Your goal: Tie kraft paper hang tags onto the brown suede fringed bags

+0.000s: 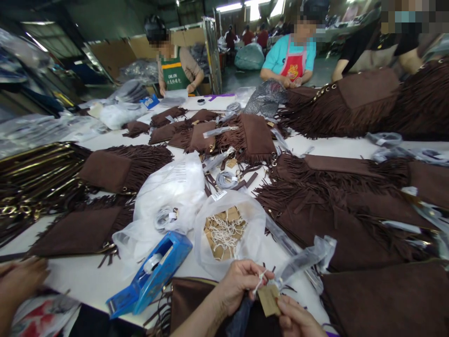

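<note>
Both of my hands are at the bottom centre, over a brown fringed suede bag (189, 299) that lies at the table's near edge. My left hand (240, 283) pinches the white string of a small brown card hang tag (268, 299). My right hand (298, 320) grips the tag's lower right corner from below. A crumpled clear plastic sleeve (305, 260) lies just beyond the tag, right by my fingers. An open clear bag of several more stringed tags (224, 231) sits directly behind my left hand.
A blue tape dispenser (150, 276) lies left of my hands, and a white plastic bag (168, 201) of coiled cords behind it. Brown fringed bags (347, 215) cover the white table (87, 281). Another person's hand (19, 281) rests at the bottom left. Co-workers (175, 70) work at the far side.
</note>
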### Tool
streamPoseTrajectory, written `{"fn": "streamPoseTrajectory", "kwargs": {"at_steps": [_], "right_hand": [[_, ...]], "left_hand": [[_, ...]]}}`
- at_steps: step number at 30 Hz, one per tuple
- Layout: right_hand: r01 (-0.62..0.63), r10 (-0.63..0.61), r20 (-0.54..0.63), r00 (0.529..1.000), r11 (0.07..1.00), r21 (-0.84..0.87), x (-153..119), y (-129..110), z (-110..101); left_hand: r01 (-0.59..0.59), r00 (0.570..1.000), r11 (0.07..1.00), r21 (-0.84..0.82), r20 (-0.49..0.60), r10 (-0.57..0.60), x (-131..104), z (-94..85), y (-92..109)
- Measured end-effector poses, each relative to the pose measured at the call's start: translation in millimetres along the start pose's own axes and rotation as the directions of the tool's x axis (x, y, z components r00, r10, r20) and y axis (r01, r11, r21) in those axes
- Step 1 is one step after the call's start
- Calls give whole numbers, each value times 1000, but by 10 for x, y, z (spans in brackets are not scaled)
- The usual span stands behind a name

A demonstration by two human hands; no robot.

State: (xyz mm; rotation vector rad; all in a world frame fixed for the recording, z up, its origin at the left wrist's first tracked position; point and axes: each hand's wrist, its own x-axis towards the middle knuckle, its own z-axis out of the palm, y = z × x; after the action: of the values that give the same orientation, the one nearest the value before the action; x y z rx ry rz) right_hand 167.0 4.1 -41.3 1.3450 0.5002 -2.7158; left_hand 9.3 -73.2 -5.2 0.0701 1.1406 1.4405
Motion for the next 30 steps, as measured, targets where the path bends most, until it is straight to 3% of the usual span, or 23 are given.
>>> {"fn": "streamPoseTrajectory", "kwargs": {"at_steps": [3,4,5,6,7,9,10,11,12,13,17,19,21,23,25,27,28,30], "right_hand": [[45,-44,-32,999,998,33,63,47,49],[57,-56,-37,998,997,42,76,64,60],[69,-67,-39,997,996,51,84,81,71],[78,-76,-37,996,995,58,87,99,87],[82,-80,-31,996,995,62,84,116,106],[75,-75,-10,997,995,64,67,139,160],[68,-68,6,998,996,60,55,143,193],[60,-61,23,998,997,53,42,141,228],[55,-56,40,998,998,42,30,134,261],[50,-52,55,997,998,27,21,123,291],[45,-41,63,997,997,-69,11,54,298],[71,-68,29,997,989,-126,-1,8,210],[129,-135,-24,991,976,-177,-42,-54,87],[304,-343,-72,937,896,-323,-108,-132,-11],[481,-588,-3,808,664,-572,-173,-206,-27],[571,-673,210,709,373,-731,-206,-252,48],[589,-643,298,705,298,-751,-208,-258,104],[589,-572,351,741,306,-748,-205,-241,210]], "left_hand": [[-126,992,965,228,36,121,-138,-18,-12],[-221,975,890,399,102,196,-185,-16,-28],[-343,939,738,581,211,271,-228,-9,-53],[-478,876,503,720,346,336,-265,0,-85],[-592,782,214,777,489,386,-296,10,-120],[-653,555,-307,692,713,429,-346,18,-180],[-612,453,-476,632,773,443,-366,12,-192],[-557,380,-577,597,801,462,-383,-1,-188],[-505,354,-622,599,801,484,-396,-21,-169],[-464,374,-624,629,777,506,-402,-47,-136],[-428,584,-482,764,641,498,-352,-134,23],[-489,609,-478,730,678,411,-315,-133,79],[-523,581,-532,666,735,350,-311,-89,130],[-513,544,-598,616,772,329,-348,-8,190],[-488,469,-647,586,801,372,-402,91,253],[-497,386,-669,552,832,399,-440,167,293],[-521,361,-660,542,840,405,-450,179,297],[-567,382,-586,579,815,435,-461,121,266]]}}
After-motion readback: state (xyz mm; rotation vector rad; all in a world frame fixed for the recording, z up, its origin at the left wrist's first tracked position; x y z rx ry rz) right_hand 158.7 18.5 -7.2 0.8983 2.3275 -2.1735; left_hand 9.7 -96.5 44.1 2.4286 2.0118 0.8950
